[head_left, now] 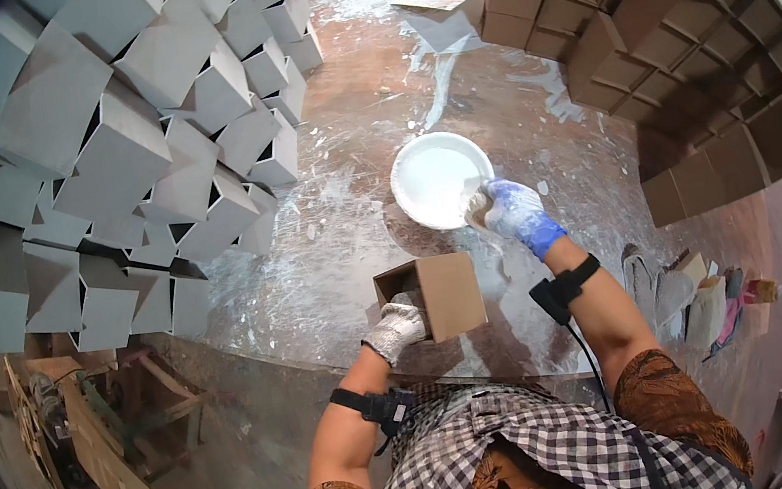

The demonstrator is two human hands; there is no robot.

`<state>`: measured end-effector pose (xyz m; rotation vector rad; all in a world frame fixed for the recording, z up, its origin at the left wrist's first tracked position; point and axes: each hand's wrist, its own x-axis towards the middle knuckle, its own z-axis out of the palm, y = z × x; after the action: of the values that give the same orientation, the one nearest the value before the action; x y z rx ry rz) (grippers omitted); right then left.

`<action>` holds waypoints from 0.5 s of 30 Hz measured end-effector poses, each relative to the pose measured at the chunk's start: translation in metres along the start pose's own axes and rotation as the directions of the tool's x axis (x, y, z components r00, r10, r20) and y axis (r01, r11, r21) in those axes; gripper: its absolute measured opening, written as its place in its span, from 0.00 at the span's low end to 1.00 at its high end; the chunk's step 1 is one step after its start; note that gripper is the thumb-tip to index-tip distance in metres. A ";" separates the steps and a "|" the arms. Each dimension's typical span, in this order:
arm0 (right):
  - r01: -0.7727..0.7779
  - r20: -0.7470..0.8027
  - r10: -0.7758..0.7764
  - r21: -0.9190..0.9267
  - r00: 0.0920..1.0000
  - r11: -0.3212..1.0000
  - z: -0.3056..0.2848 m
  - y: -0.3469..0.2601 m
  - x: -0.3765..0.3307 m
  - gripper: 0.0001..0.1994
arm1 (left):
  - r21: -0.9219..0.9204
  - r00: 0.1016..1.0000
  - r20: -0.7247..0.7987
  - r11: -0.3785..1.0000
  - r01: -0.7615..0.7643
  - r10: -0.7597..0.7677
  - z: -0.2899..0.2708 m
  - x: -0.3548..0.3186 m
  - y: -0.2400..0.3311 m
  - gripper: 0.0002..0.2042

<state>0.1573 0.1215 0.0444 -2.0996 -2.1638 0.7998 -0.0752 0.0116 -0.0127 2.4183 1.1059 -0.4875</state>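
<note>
At the far left, a stack of grey boxes [125, 153] is seen piled high along the edge of the worktop [330, 243], whose brown surface is smeared with white. Nearer the person, the left hand [396, 330], covered by a pale knitted glove, is pressed against the left side of a small brown cardboard box [439, 296] that stands on the worktop close to its near edge; the fingers [406, 315] are curled about the box's open left face, and the box is thereby gripped, with its brown top and right side left uncovered. Just beyond the box, a round white bowl [437, 177] filled with a white liquid is set on the worktop. At the bowl's lower right rim the right hand [508, 212] is held, covered by a blue and white glove; its fingers [484, 208] are bunched at the rim, touching or just over it, and whether something is pinched in them cannot be told. Dark straps are worn on both forearms. To the right, a stack of brown boxes [675, 50] is ranged along the far side of the worktop.
</note>
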 end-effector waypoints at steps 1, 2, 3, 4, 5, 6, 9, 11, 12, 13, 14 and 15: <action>0.008 -0.002 -0.008 -0.008 1.000 1.000 -0.005 0.007 -0.014 0.15 | -0.014 0.998 0.067 1.000 -0.007 0.008 -0.001 0.000 -0.002 0.20; 0.016 -0.005 -0.016 -0.019 1.000 1.000 -0.009 0.016 -0.026 0.14 | -0.028 0.991 0.131 1.000 -0.013 0.016 -0.010 0.001 -0.002 0.20; 0.060 -0.060 -0.056 0.071 0.997 0.996 -0.011 0.031 -0.037 0.15 | -0.086 0.991 0.132 0.996 0.008 0.004 -0.008 0.003 0.000 0.20; 0.107 -0.120 -0.089 0.158 0.989 0.982 -0.012 0.048 -0.048 0.15 | -0.145 0.991 0.132 0.989 0.028 -0.009 -0.007 0.004 0.001 0.21; 0.161 -0.187 -0.117 0.238 0.975 0.958 -0.018 0.052 -0.058 0.16 | -0.243 0.995 0.093 0.970 0.000 0.024 -0.008 0.011 0.005 0.21; 0.101 -0.182 -0.037 0.360 0.983 0.928 -0.030 0.053 -0.074 0.21 | -0.339 0.997 0.053 0.940 -0.032 0.053 -0.011 0.020 0.010 0.22; 0.197 -0.335 0.054 0.669 0.941 0.716 -0.027 0.074 -0.106 0.22 | -0.565 0.988 -0.019 0.813 -0.139 0.155 -0.021 0.044 0.031 0.25; 0.325 -0.413 -0.049 0.632 0.909 0.704 -0.023 0.076 -0.134 0.22 | -0.508 0.977 0.022 0.844 -0.171 0.211 -0.034 0.058 0.052 0.24; 0.388 -0.450 -0.101 0.610 0.887 0.691 -0.019 0.074 -0.148 0.22 | -0.407 0.974 -0.018 0.888 -0.214 0.226 -0.026 0.067 0.056 0.23; 0.450 -0.483 -0.156 0.585 0.861 0.675 -0.013 0.072 -0.161 0.22 | -0.324 0.977 0.029 0.927 -0.191 0.211 -0.018 0.072 0.060 0.22; 0.475 -0.501 -0.194 0.529 0.844 0.703 -0.004 0.070 -0.174 0.22 | -0.236 0.978 0.073 0.957 -0.172 0.194 -0.014 0.077 0.065 0.20; 0.500 -0.513 -0.234 0.475 0.826 0.724 0.006 0.066 -0.186 0.21 | -0.145 0.979 0.117 0.978 -0.149 0.167 -0.007 0.079 0.068 0.19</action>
<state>0.2337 -0.0574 0.0759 -1.3000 -1.7079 0.7547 0.0276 0.0241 -0.0283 2.2983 0.8557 -0.4916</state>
